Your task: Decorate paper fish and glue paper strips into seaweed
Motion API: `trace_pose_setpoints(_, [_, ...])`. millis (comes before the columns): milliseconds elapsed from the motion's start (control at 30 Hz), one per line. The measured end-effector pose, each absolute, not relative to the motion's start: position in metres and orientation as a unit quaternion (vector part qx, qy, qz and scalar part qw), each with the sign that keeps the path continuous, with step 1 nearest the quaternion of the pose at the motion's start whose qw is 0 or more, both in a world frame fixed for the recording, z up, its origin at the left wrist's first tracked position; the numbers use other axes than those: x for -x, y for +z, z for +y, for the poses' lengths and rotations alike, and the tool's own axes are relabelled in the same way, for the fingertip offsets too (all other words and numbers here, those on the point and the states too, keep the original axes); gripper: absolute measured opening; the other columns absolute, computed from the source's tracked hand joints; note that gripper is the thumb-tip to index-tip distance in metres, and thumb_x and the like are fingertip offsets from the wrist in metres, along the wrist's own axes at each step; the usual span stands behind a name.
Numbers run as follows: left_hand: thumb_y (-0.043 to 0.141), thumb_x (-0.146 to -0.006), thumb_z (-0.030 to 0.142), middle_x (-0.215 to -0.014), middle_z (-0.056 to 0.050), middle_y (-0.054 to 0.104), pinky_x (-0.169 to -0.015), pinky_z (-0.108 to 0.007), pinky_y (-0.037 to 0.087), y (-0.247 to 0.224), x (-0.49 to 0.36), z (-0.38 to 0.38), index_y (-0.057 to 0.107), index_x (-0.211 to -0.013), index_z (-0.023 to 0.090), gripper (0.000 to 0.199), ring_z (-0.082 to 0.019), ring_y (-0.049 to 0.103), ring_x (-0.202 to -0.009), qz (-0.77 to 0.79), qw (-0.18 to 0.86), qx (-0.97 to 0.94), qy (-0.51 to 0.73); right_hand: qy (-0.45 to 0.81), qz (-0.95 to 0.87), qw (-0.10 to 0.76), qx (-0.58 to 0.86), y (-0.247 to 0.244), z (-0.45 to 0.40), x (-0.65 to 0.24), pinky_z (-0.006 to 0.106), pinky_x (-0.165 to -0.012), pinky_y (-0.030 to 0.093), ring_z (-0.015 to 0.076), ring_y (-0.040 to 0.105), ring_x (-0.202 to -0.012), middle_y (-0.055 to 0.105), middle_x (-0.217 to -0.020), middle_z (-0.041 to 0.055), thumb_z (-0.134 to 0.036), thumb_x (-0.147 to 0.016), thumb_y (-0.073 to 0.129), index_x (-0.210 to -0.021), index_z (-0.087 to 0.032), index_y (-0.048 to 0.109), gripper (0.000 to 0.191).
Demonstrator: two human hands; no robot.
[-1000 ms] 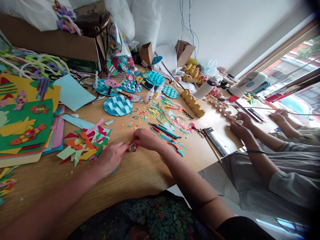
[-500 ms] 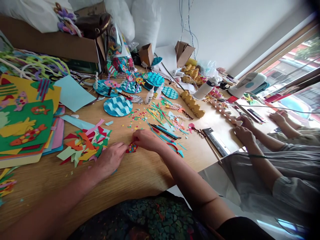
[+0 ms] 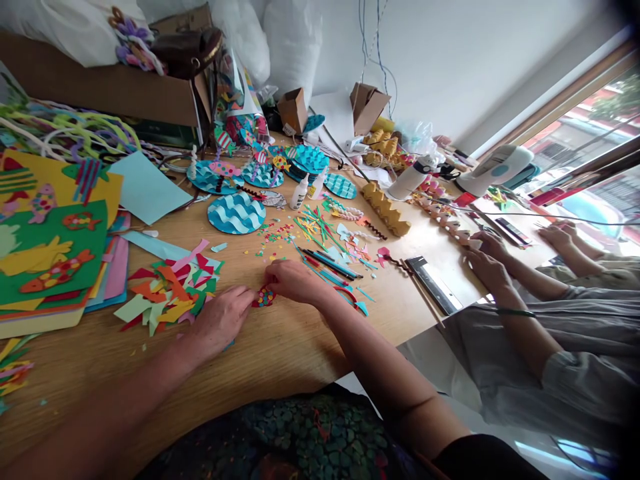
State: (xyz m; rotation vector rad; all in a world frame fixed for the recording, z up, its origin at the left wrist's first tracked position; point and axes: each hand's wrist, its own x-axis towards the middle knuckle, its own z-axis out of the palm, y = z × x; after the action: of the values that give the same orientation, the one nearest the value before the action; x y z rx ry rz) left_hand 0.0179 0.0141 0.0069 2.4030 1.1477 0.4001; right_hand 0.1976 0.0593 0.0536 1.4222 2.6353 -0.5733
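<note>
The left hand (image 3: pixel 225 317) and right hand (image 3: pixel 293 280) meet low over the worktop (image 3: pixel 280 353), with a red spotted piece (image 3: pixel 264 297) between them, flat or nearly so. The left fingers touch its left end and the right fingers bend down onto its upper right side; whether either set is pinching the piece or only pressing it, I cannot tell. A blue sliver (image 3: pixel 230 344) shows just beneath the left hand. Left of the left fingers, near them, lies a heap of paper scraps (image 3: pixel 173 290); farther left is a stack of card (image 3: pixel 55 247) with paper fish on top. Right of the right fingers, just beyond the knuckles, lie several pens (image 3: pixel 330 263). Straight beyond the fingers are loose paper dots (image 3: pixel 277 231), with green strips (image 3: pixel 320 225) to their right and a wavy blue oval (image 3: pixel 236 212) to their left. Behind these stand two glue bottles (image 3: pixel 299 192), and farther off are fish (image 3: pixel 225 167) mounted over more blue ovals. Well to the right of the fingers, a co-worker's hands (image 3: pixel 487 260) touch the near end of a row of pale cups (image 3: pixel 453 230). Farthest away, two small cartons (image 3: pixel 293 110) stand by the wall (image 3: pixel 440 60).
</note>
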Motion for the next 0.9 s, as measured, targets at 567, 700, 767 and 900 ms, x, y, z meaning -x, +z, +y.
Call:
trace_pose_setpoints(567, [0.033,-0.084,0.013,-0.092,-0.007,0.059,-0.076,-0.033,0.045,0.0060,-0.0177,0.0142,0.057,-0.093,0.017,0.026,-0.020,0.056,-0.088,0.414,0.235,-0.866,0.156,-0.191,0.861,0.043,-0.470,0.0538,0.0593,-0.1993,0.021,-0.060,0.033,0.0132,0.056,-0.077,0.065,-0.086,0.0036,-0.021,-0.075,0.053,-0.082,-0.017,0.063,0.013])
trace_pose_setpoints(700, [0.033,-0.083,0.012,-0.094,-0.008,0.059,-0.076,-0.033,0.045,0.0054,-0.0179,0.0142,0.057,-0.093,0.017,0.026,-0.021,0.056,-0.088,0.411,0.226,-0.869,0.157,-0.181,0.865,0.041,-0.466,0.0538,0.0593,-0.1977,0.021,-0.060,0.032,0.0138,0.056,-0.077,0.065,-0.087,0.0036,-0.021,-0.075,0.052,-0.082,-0.018,0.063,0.013])
trace_pose_setpoints(767, [0.033,-0.084,0.012,-0.094,-0.008,0.059,-0.077,-0.032,0.045,0.0055,-0.0178,0.0140,0.057,-0.093,0.017,0.026,-0.021,0.056,-0.088,0.411,0.222,-0.870,0.157,-0.175,0.868,0.047,-0.461,0.0547,0.0592,-0.1962,0.022,-0.059,0.032,0.0144,0.056,-0.078,0.065,-0.088,0.0045,-0.020,-0.075,0.052,-0.081,-0.018,0.064,0.014])
trace_pose_setpoints(900, [0.033,-0.083,0.011,-0.093,-0.007,0.059,-0.076,-0.032,0.045,0.0075,-0.0183,0.0135,0.056,-0.093,0.018,0.026,-0.020,0.056,-0.088,0.410,0.219,-0.871,0.157,-0.189,0.864,0.044,-0.464,0.0556,0.0607,-0.1972,0.021,-0.058,0.031,0.0139,0.055,-0.075,0.065,-0.085,0.0053,-0.019,-0.073,0.052,-0.079,-0.016,0.064,0.013])
